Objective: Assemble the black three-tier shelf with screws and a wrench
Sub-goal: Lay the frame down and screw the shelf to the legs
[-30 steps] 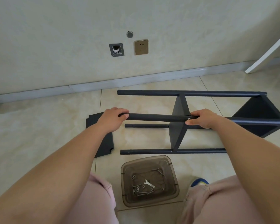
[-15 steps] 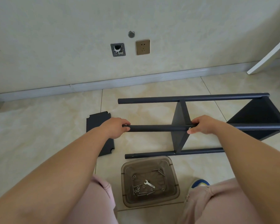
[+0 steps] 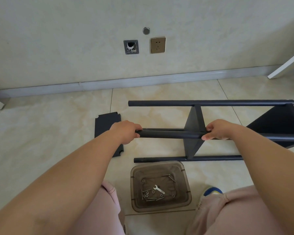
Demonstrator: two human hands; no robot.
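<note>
Gripping top pole (image 3: 170, 134), left hand (image 3: 124, 131) wrapped at end, right hand (image 3: 218, 129) at middle panel (image 3: 193, 131); keep frame level.

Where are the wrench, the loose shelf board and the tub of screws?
wrench (image 3: 158, 189): head view, on the middle of its silver handle.
loose shelf board (image 3: 107, 123): head view, on its bare upper part, above the forearm.
tub (image 3: 157, 166): head view, on its far rim.

No readable text, label, brand, number or sign appeared on any object or surface in the view.
</note>
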